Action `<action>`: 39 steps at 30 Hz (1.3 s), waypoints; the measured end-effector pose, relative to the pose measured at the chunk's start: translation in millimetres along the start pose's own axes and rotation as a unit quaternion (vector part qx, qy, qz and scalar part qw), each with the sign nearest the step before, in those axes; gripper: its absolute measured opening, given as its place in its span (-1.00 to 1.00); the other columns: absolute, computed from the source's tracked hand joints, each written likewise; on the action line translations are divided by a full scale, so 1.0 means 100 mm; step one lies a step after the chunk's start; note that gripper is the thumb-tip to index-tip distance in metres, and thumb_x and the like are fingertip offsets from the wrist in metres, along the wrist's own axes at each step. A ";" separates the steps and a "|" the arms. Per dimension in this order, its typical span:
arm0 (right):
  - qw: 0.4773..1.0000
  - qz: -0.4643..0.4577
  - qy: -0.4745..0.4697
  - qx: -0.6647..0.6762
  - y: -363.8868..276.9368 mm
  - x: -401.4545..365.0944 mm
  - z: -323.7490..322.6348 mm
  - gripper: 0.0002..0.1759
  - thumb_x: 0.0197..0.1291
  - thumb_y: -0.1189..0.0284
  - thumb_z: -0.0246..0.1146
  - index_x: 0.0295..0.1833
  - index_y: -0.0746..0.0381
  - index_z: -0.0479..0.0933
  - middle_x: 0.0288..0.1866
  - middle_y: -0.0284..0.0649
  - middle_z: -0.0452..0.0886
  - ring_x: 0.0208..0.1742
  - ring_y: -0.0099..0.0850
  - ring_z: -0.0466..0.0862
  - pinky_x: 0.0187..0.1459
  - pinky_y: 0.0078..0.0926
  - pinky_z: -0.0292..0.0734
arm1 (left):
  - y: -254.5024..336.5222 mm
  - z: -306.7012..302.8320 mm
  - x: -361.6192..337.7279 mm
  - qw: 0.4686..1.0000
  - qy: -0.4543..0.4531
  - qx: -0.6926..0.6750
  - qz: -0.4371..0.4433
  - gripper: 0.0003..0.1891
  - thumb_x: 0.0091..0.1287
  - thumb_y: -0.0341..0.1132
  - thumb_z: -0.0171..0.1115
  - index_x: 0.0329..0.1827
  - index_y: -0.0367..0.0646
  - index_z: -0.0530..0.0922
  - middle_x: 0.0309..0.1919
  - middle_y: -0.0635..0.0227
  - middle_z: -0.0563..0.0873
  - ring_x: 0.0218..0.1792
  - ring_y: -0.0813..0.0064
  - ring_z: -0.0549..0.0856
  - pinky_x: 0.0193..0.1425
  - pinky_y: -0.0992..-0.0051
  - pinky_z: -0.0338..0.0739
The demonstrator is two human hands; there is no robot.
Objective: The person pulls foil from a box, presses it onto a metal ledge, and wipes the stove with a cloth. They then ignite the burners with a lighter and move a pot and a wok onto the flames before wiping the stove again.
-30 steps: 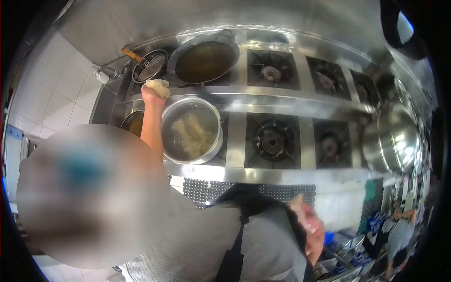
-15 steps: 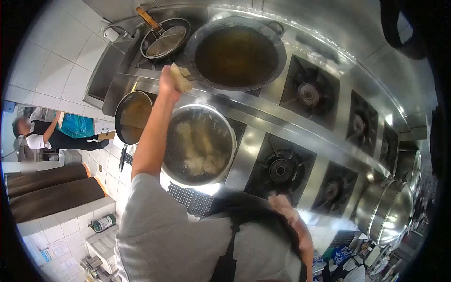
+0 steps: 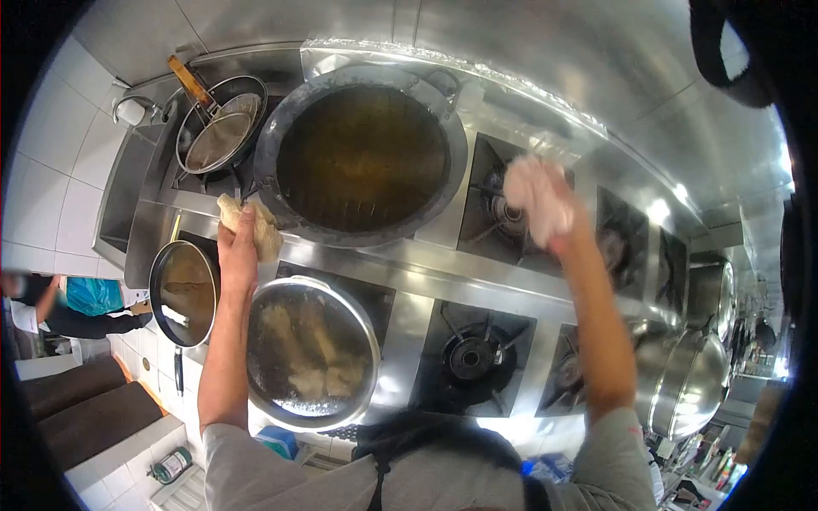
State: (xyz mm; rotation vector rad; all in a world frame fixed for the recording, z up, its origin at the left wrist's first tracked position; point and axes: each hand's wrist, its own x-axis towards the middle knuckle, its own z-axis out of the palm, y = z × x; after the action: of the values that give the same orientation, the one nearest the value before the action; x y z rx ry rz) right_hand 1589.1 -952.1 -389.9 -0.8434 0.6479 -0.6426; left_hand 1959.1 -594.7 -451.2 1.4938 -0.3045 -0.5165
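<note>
Your left hand is clenched around a pale, lumpy piece of food, held at the 8 o'clock rim of the round steel wok of dark oil. Your right hand, at the wok's 3 o'clock, is motion-blurred, so its grip cannot be determined. The shiny steel pot at 6 o'clock holds similar pale pieces.

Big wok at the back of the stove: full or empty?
Partly full: the wok holds dark brownish liquid, its surface lying below the rim.

Motion blurs the right hand at one o'clock, its grip unreadable; a pale lump hides fingertips of the left hand; a co-worker at nine o'clock is cropped.
</note>
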 end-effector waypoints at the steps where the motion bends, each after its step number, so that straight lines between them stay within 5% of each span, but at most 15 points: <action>1: 0.998 -0.036 0.045 -0.011 0.01 0.40 -0.11 -0.48 0.45 0.18 0.34 0.30 0.35 0.53 0.20 -0.12 0.69 0.15 -0.31 0.74 0.21 -0.43 0.66 | 0.04 0.02 0.00 1.000 0.012 0.010 -0.005 -0.60 0.59 -0.12 0.24 0.24 -0.28 0.49 -0.02 0.31 0.69 -0.07 0.55 0.68 0.04 0.45 0.61; 2: 0.999 -0.043 -0.021 -0.005 -0.09 0.78 -0.09 -0.48 0.45 0.22 0.34 0.31 0.37 0.52 0.22 -0.08 0.68 0.17 -0.31 0.72 0.17 -0.46 0.67 | 0.07 0.05 0.00 0.999 0.024 0.020 -0.010 -0.61 0.58 -0.12 0.25 0.21 -0.27 0.51 -0.06 0.33 0.70 -0.12 0.56 0.68 -0.01 0.46 0.61; 3: 0.999 -0.046 -0.002 -0.013 -0.18 0.98 0.13 -0.53 0.46 0.22 0.34 0.24 0.37 0.53 0.03 -0.11 0.72 -0.08 -0.37 0.77 -0.12 -0.46 0.74 | 0.07 0.07 0.01 0.999 0.031 0.010 -0.002 -0.62 0.57 -0.12 0.27 0.19 -0.26 0.53 -0.13 0.36 0.71 -0.17 0.56 0.68 -0.06 0.47 0.60; 6: 0.997 -0.014 -0.051 -0.048 -0.10 1.99 -0.03 -0.59 0.47 0.21 0.34 0.15 0.34 0.56 -0.20 -0.20 0.71 -0.40 -0.43 0.70 -0.44 -0.43 0.64 | 0.09 0.10 0.05 0.996 0.062 -0.018 -0.055 -0.64 0.56 -0.12 0.28 0.16 -0.23 0.54 -0.13 0.37 0.72 -0.18 0.56 0.69 -0.08 0.45 0.61; 9: 0.982 0.017 -0.116 -0.149 -0.10 2.03 0.44 -0.55 0.44 0.09 0.37 0.08 0.28 0.58 -0.39 -0.25 0.65 -0.60 -0.48 0.56 -0.61 -0.44 0.47 | 0.15 0.19 0.08 0.992 0.082 -0.054 -0.084 -0.71 0.48 -0.19 0.35 0.07 -0.21 0.58 -0.19 0.38 0.73 -0.25 0.51 0.72 -0.17 0.42 0.63; 12: 0.941 0.043 -0.058 -0.330 0.13 2.42 0.60 -0.45 0.35 -0.02 0.43 0.06 0.28 0.62 -0.35 -0.21 0.69 -0.49 -0.44 0.63 -0.47 -0.42 0.54 | 0.10 0.22 0.13 0.989 0.092 -0.054 -0.098 -0.74 0.42 -0.25 0.38 0.00 -0.22 0.60 -0.25 0.36 0.74 -0.31 0.49 0.72 -0.23 0.41 0.62; 13: 0.909 -0.045 -0.027 -0.414 0.16 2.32 0.72 -0.40 0.24 -0.03 0.49 -0.01 0.34 0.67 -0.30 -0.19 0.73 -0.36 -0.41 0.67 -0.30 -0.37 0.59 | 0.06 0.20 0.16 0.991 0.091 -0.044 -0.088 -0.76 0.38 -0.29 0.38 -0.03 -0.23 0.61 -0.29 0.35 0.73 -0.34 0.48 0.72 -0.26 0.41 0.62; 16: 0.851 -0.086 -0.020 -0.518 0.20 2.42 0.68 -0.43 0.19 0.01 0.49 -0.06 0.37 0.71 -0.23 -0.15 0.76 -0.26 -0.39 0.71 -0.18 -0.34 0.59 | -0.06 0.19 0.21 0.993 0.097 -0.040 -0.057 -0.79 0.34 -0.33 0.38 -0.07 -0.24 0.62 -0.31 0.33 0.73 -0.37 0.47 0.72 -0.27 0.41 0.62; 19: 0.894 -0.137 -0.068 -0.420 0.34 2.47 0.59 -0.53 0.30 0.11 0.43 -0.05 0.37 0.68 -0.36 -0.21 0.70 -0.42 -0.49 0.63 -0.42 -0.39 0.50 | -0.08 0.22 0.22 0.992 0.121 -0.023 -0.033 -0.81 0.32 -0.38 0.36 -0.08 -0.25 0.62 -0.32 0.34 0.73 -0.38 0.49 0.71 -0.28 0.41 0.62; 22: 0.870 -0.177 -0.040 -0.459 0.42 2.52 0.51 -0.54 0.32 0.11 0.41 -0.04 0.35 0.69 -0.37 -0.22 0.70 -0.42 -0.49 0.62 -0.40 -0.39 0.50 | -0.02 0.27 0.17 0.991 0.133 -0.009 -0.020 -0.80 0.32 -0.41 0.35 -0.06 -0.27 0.62 -0.31 0.33 0.73 -0.38 0.49 0.71 -0.28 0.41 0.62; 29: 0.910 -0.108 -0.010 -0.399 0.17 2.06 0.35 -0.46 0.22 0.01 0.45 0.03 0.29 0.71 -0.23 -0.17 0.78 -0.26 -0.38 0.72 -0.18 -0.36 0.60 | 0.33 0.38 -0.06 0.994 0.110 -0.003 0.008 -0.81 0.31 -0.45 0.29 -0.05 -0.28 0.62 -0.31 0.34 0.72 -0.38 0.49 0.72 -0.29 0.42 0.63; 32: 0.904 -0.168 0.004 -0.392 -0.09 1.79 0.25 -0.45 0.22 0.01 0.45 0.04 0.29 0.71 -0.21 -0.16 0.79 -0.24 -0.37 0.72 -0.17 -0.35 0.60 | 0.45 0.48 -0.18 0.994 0.105 0.003 0.005 -0.81 0.32 -0.45 0.29 -0.04 -0.28 0.62 -0.30 0.34 0.72 -0.37 0.48 0.72 -0.29 0.42 0.63; 36: 0.899 -0.164 -0.002 -0.407 -0.52 1.42 -0.04 -0.48 0.23 0.04 0.45 -0.04 0.32 0.72 -0.27 -0.14 0.77 -0.32 -0.41 0.70 -0.25 -0.38 0.60 | 0.71 0.85 -0.56 0.995 0.094 0.012 -0.014 -0.79 0.34 -0.43 0.28 -0.01 -0.32 0.60 -0.28 0.32 0.72 -0.36 0.44 0.73 -0.29 0.41 0.64; 38: 0.908 -0.052 -0.056 -0.411 -0.81 1.15 -0.18 -0.51 0.23 0.05 0.45 -0.06 0.31 0.72 -0.31 -0.14 0.76 -0.37 -0.43 0.69 -0.34 -0.39 0.59 | 0.76 1.03 -0.74 0.997 0.074 0.014 -0.023 -0.79 0.35 -0.42 0.27 -0.01 -0.34 0.60 -0.28 0.29 0.71 -0.36 0.43 0.73 -0.29 0.40 0.65; 39: 0.905 -0.098 -0.012 -0.415 -0.84 1.07 -0.24 -0.53 0.23 0.07 0.45 -0.04 0.29 0.72 -0.31 -0.16 0.76 -0.39 -0.43 0.69 -0.42 -0.40 0.56 | 0.76 1.11 -0.83 0.997 0.069 0.011 -0.037 -0.79 0.35 -0.43 0.27 -0.01 -0.34 0.59 -0.28 0.29 0.71 -0.36 0.43 0.73 -0.30 0.40 0.64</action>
State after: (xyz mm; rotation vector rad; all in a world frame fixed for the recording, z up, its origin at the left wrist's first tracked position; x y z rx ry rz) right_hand 1618.2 -1084.1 -360.3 -1.7257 0.8329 -0.5247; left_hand 1843.6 -649.2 -358.3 1.5595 -0.1468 -0.4673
